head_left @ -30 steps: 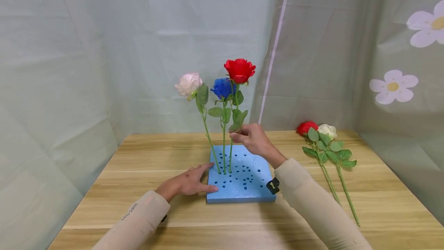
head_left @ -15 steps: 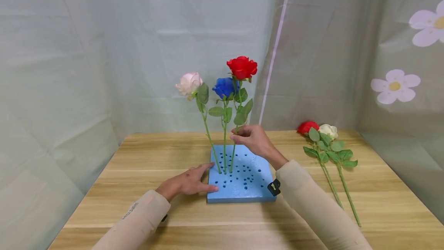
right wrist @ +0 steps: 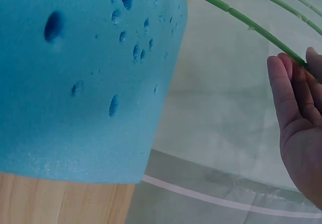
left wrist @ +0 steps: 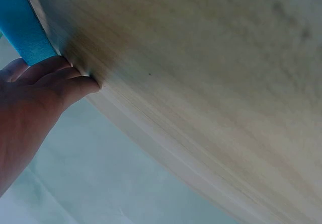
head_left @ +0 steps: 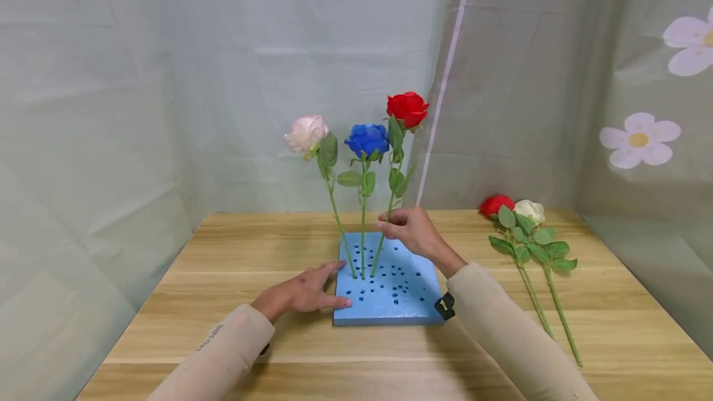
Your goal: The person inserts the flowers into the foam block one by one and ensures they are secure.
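Right grip [head_left: 411, 228]: I find it closed to a pinch on the stem [right wrist: 241, 16] of the upright red rose [head_left: 408, 110], with thumb and fingertips meeting about the stem below the leaves and no other object in the grasp. The rose stands at the blue foam block [head_left: 384, 311], its foot at one of the holes; how deep it is seated I cannot tell. The governing relation, in my judgement, is the tilt of that long axis: from the right grip the stem runs down and leftward to the block, and upward, leaning right, to the bloom. The right hand is the nearer of the two, being on the stem itself. Left grip [head_left: 305, 290]: released, fingers and thumb spread apart, touching the block along its left edge, thumb on the near part of the upper face; it grasps no flower. Just left of the held stem I record the blue rose [head_left: 366, 140], nearly vertical, and beyond it the pale pink rose [head_left: 308, 134], leaning left; the feet of all three stand close together in a row. Well to the right, a second red rose [head_left: 497, 205] and a white rose [head_left: 529, 210] lie side by side on the tabletop [head_left: 262, 243], blooms toward the far edge, untouched by either hand.
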Tool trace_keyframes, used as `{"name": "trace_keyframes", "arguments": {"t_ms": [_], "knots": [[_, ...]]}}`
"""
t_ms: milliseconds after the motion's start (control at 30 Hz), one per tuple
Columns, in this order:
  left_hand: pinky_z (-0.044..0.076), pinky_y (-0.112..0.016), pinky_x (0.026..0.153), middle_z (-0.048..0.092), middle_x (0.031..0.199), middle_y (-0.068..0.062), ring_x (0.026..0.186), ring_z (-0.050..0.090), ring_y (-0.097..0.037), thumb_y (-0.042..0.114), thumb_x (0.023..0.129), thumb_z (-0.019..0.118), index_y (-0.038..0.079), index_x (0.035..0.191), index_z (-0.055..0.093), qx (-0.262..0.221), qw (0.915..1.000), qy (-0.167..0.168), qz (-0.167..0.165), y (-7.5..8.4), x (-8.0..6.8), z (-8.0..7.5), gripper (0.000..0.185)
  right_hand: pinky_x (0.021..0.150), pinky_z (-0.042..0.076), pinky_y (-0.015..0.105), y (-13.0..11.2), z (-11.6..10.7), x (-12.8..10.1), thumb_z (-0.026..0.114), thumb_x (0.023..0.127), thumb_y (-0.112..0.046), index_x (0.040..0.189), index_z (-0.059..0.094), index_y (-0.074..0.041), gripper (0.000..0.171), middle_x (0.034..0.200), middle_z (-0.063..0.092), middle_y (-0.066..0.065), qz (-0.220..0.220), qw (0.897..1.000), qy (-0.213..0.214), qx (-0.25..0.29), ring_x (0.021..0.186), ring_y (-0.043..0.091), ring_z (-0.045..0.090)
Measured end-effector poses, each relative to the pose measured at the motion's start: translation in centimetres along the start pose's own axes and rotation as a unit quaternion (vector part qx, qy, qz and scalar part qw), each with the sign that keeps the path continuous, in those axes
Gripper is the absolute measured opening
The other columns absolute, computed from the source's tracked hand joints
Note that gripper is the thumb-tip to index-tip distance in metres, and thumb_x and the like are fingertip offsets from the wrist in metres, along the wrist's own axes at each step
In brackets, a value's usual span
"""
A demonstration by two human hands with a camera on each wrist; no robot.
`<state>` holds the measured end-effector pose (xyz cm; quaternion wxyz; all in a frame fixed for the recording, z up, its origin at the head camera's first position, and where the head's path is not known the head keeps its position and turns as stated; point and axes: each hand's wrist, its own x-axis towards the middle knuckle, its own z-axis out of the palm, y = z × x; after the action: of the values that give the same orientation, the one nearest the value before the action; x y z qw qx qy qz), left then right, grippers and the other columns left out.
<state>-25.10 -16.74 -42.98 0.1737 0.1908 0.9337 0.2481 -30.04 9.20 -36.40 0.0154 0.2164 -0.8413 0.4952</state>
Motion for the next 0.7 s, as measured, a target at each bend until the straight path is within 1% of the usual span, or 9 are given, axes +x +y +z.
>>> {"name": "trace_keyframes", "arguments": {"t_ms": [133,167,233,333,400,467,600,700], "knots": [[0.028,-0.053,0.104,0.026,0.150,-0.007,0.134,0.028,-0.030,0.068,0.074,0.061,0.025,0.148,0.024,-0.007,1.0000,-0.001,-0.002,0.06,-0.10,0.03,0.094,0.069,0.055,0.030,0.00,0.08,0.10,0.064,0.089,-0.017,0.078,0.070,-0.004,0.018,0.114,0.064,0.011,0.006,1.000,-0.011,0.018,0.081,0.023,0.067],[0.027,-0.053,0.104,0.026,0.150,-0.007,0.134,0.027,-0.030,0.068,0.074,0.061,0.025,0.148,0.024,-0.009,1.0000,-0.001,-0.004,0.06,-0.09,0.06,0.094,0.068,0.055,0.030,-0.03,0.12,0.14,0.064,0.090,-0.016,0.077,0.069,-0.003,0.018,0.115,0.064,0.012,0.005,1.000,-0.013,0.019,0.084,0.024,0.067],[0.026,-0.054,0.105,0.026,0.151,-0.007,0.135,0.026,-0.030,0.069,0.073,0.061,0.025,0.148,0.023,-0.011,0.9999,-0.002,-0.005,0.11,-0.10,0.10,0.095,0.069,0.055,0.033,-0.11,0.18,0.21,0.064,0.089,-0.014,0.081,0.070,-0.004,0.015,0.115,0.064,0.012,0.004,1.000,-0.011,0.016,0.085,0.023,0.067],[0.027,-0.054,0.104,0.026,0.151,-0.007,0.135,0.027,-0.030,0.069,0.073,0.061,0.026,0.148,0.023,-0.008,0.9999,-0.001,-0.005,0.12,-0.05,0.12,0.095,0.071,0.054,0.036,-0.20,0.27,0.32,0.067,0.087,-0.013,0.091,0.071,-0.003,0.011,0.105,0.068,0.011,0.007,1.000,0.002,0.014,0.082,0.019,0.067],[0.027,-0.054,0.104,0.026,0.151,-0.007,0.135,0.027,-0.030,0.070,0.073,0.061,0.026,0.148,0.024,-0.007,1.0000,0.001,-0.004,0.12,-0.03,0.09,0.095,0.072,0.054,0.037,-0.23,0.33,0.38,0.069,0.085,-0.013,0.099,0.070,-0.004,0.017,0.096,0.070,0.008,0.016,1.000,0.013,0.019,0.077,0.017,0.067],[0.027,-0.053,0.104,0.025,0.151,-0.007,0.135,0.027,-0.029,0.070,0.072,0.061,0.026,0.148,0.024,-0.007,1.0000,0.001,-0.005,0.15,-0.01,0.08,0.095,0.071,0.055,0.036,-0.26,0.36,0.40,0.070,0.084,-0.013,0.102,0.070,-0.004,0.020,0.089,0.070,0.007,0.026,0.999,0.019,0.022,0.075,0.016,0.067],[0.027,-0.054,0.104,0.025,0.151,-0.007,0.135,0.027,-0.029,0.070,0.072,0.060,0.026,0.148,0.023,-0.004,1.0000,-0.001,-0.007,0.22,-0.02,0.11,0.095,0.068,0.055,0.032,-0.39,0.48,0.53,0.069,0.085,-0.013,0.102,0.069,-0.005,0.019,0.088,0.069,0.005,0.040,0.999,0.021,0.017,0.075,0.016,0.067],[0.028,-0.053,0.104,0.025,0.151,-0.008,0.135,0.027,-0.029,0.070,0.073,0.060,0.025,0.148,0.023,-0.003,1.0000,0.000,-0.006,0.24,-0.04,0.12,0.095,0.069,0.055,0.033,-0.55,0.63,0.71,0.068,0.086,-0.012,0.103,0.070,-0.005,0.018,0.090,0.070,0.005,0.040,0.999,0.019,0.015,0.076,0.016,0.067]]}}
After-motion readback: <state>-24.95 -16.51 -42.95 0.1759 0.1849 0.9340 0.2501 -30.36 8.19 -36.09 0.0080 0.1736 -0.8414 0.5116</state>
